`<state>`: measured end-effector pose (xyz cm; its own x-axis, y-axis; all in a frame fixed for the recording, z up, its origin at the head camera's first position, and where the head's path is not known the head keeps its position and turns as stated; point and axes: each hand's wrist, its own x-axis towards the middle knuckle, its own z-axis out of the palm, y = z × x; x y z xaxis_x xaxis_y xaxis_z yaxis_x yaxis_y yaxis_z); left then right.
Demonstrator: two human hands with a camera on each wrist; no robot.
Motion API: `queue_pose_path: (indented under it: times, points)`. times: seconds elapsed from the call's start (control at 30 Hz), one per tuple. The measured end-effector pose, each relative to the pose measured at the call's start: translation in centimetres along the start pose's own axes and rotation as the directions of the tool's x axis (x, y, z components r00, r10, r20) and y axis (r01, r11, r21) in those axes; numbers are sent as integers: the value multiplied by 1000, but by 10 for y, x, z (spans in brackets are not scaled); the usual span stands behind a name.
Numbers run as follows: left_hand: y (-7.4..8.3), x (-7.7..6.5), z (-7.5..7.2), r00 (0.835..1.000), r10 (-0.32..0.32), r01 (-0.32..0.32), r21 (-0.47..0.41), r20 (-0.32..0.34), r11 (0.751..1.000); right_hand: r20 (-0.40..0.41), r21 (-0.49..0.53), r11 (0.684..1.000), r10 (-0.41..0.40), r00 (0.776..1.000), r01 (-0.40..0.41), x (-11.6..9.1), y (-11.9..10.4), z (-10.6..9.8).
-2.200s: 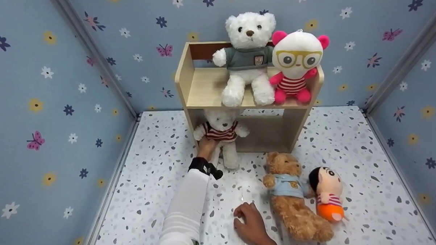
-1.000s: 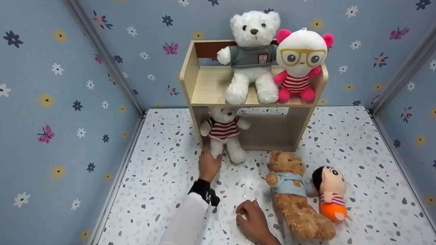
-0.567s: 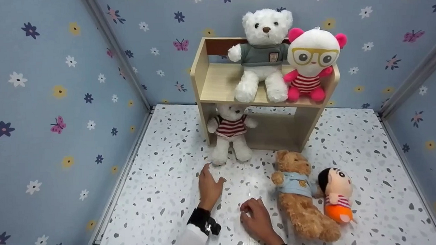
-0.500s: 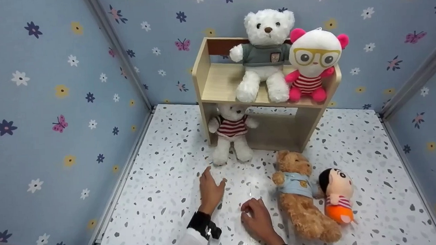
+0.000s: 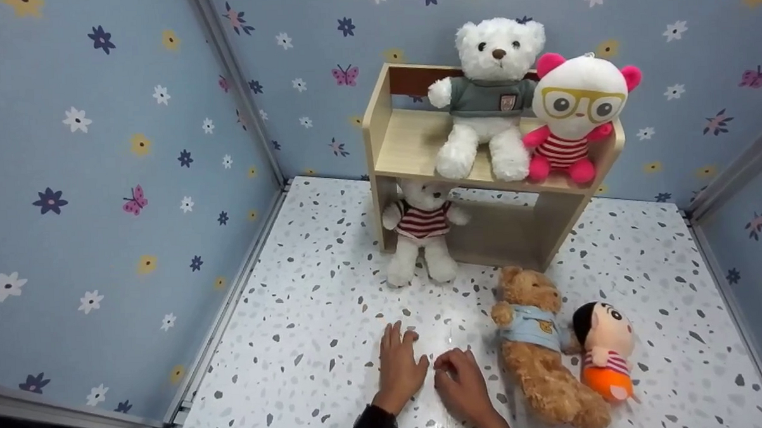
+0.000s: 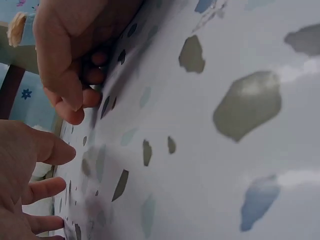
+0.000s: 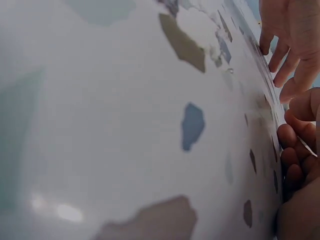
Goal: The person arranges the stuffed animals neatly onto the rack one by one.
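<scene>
My left hand [image 5: 400, 368] rests low over the speckled tabletop, fingers spread and holding nothing; the left wrist view shows its thumb and fingers [image 6: 45, 192] apart. Close on its right, my right hand [image 5: 464, 383] lies on the surface with loosely curled fingers and nothing in them. Beyond the hands, a white teddy bear in a red striped shirt [image 5: 424, 222] sits in the lower left of a small wooden shelf [image 5: 410, 134], legs out on the tabletop. Right of my right hand lies a brown teddy bear in a blue shirt [image 5: 534, 326], beside a doll with orange shorts [image 5: 607, 352].
On the shelf's upper level sit a white teddy bear in a grey-green shirt [image 5: 488, 99] and a pink-and-white panda plush with yellow glasses [image 5: 574, 115]. Blue flowered panels [image 5: 134, 235] wall the tabletop [image 5: 308, 292] at the left, back and right.
My left hand has let go of the striped-shirt bear and drawn back toward me, beside my right hand. That bear sits further back in the shelf. The head view has shifted left.
</scene>
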<state>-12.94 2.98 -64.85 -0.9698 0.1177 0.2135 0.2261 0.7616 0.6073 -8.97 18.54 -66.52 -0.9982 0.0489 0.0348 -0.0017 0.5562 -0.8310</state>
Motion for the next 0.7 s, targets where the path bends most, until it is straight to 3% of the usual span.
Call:
queue_pose_path:
  times: [0.17, 0.43, 0.57, 0.7]
  points:
    - [2, -6, -6, 997, -2, -1, 30, 74, 1000, 39, 48, 995, 86, 996, -88, -3, -5, -1]
    - [8, -18, -8, 990, -10, 5, 32, 142, 999, 166, 133, 978, 138, 976, -161, -20, -9, -9]
    - [14, -24, -7, 984, -8, -1, 50, 176, 999, 248, 179, 948, 214, 945, -262, -27, -14, -17]
    - [22, -29, -5, 976, -4, -5, 40, 216, 999, 342, 261, 884, 290, 894, -387, -33, -23, -31]
